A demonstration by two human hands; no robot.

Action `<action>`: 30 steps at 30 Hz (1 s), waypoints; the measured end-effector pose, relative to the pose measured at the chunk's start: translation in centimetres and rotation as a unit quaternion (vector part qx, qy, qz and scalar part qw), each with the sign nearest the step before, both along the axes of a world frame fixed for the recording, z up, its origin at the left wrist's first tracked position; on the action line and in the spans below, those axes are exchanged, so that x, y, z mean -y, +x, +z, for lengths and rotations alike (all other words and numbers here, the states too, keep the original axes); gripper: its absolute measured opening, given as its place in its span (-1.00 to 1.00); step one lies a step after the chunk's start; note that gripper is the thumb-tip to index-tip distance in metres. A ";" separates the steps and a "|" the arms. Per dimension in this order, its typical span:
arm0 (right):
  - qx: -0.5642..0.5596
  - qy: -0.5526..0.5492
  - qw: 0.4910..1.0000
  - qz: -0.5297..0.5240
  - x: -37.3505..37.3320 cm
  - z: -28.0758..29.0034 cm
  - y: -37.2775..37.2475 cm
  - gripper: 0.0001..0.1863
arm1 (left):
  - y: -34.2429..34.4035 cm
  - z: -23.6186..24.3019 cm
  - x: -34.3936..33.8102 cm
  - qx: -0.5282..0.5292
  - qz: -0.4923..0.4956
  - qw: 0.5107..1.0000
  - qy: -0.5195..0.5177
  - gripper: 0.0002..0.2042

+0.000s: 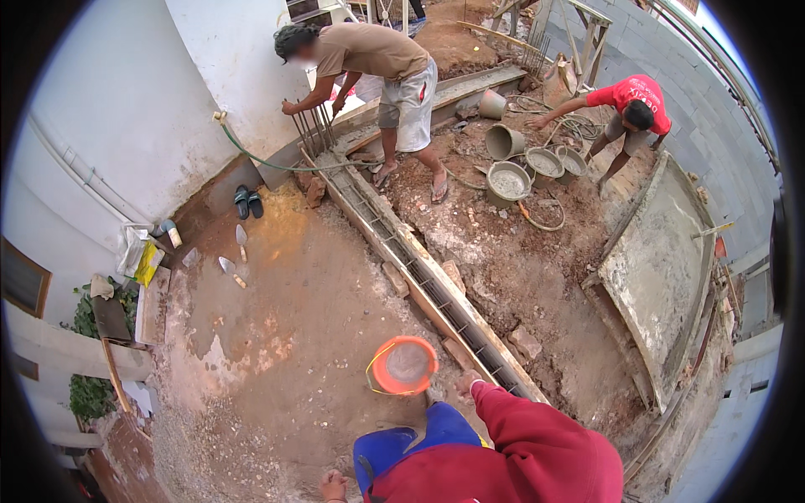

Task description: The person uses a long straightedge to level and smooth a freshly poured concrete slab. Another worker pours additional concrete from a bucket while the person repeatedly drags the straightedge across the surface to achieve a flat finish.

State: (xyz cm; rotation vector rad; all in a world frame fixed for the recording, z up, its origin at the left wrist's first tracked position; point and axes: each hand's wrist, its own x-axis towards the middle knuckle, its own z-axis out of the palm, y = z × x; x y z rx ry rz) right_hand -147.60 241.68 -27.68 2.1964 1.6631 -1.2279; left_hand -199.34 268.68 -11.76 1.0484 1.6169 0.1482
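An orange bucket point(403, 365) holding grey mortar stands on the ground in front of my legs, its yellow handle hanging to the left. Right of it, my right hand point(467, 384) is held out from a red sleeve toward the long formwork point(436, 292). That hand looks empty, with its fingers apart. Low at the picture's lower edge is my left hand point(334, 486), away from the bucket; its fingers curl under and are mostly hidden. Between the formwork boards, steel bars lie above grey concrete.
A person in a brown shirt point(373, 50) bends at upright rebar point(314, 126). Another in a red shirt point(635, 96) reaches toward several grey buckets point(508, 183). Trowels point(228, 267) and black sandals point(248, 202) lie left. A mixing trough point(654, 272) stands right, loose stones point(526, 343) nearby.
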 end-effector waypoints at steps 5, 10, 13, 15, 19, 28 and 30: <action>-0.237 0.070 0.621 -0.744 -0.8 8.9 6.2 -0.79 | 0.7 -2.8 -2.6 -0.119 -0.175 0.977 -0.043 -0.83; -0.192 0.125 0.507 -0.831 3.5 11.2 6.8 -0.86 | 2.5 -3.3 -6.5 0.008 -0.025 0.991 -0.130 -0.85; -0.140 0.022 0.528 -0.837 7.6 8.7 3.6 -0.80 | 6.3 -2.5 -8.5 -0.009 -0.030 0.995 -0.093 -0.85; -0.203 -0.039 0.520 -0.829 3.5 8.9 -1.7 -0.80 | 4.7 -2.7 -12.3 0.008 -0.045 0.996 -0.077 -0.86; -0.277 -0.100 0.486 -0.823 -6.0 8.3 -10.7 -0.73 | -0.2 -7.8 -20.5 -0.050 -0.132 0.990 0.006 -0.88; -0.269 0.071 0.609 -0.742 -22.7 13.5 -16.1 -0.64 | -3.7 -6.7 -36.1 -0.014 0.083 0.982 -0.167 -0.87; -0.290 0.106 0.616 -0.724 -29.1 17.9 -15.5 -0.70 | -7.4 -7.0 -41.7 0.089 0.145 0.974 -0.149 -0.86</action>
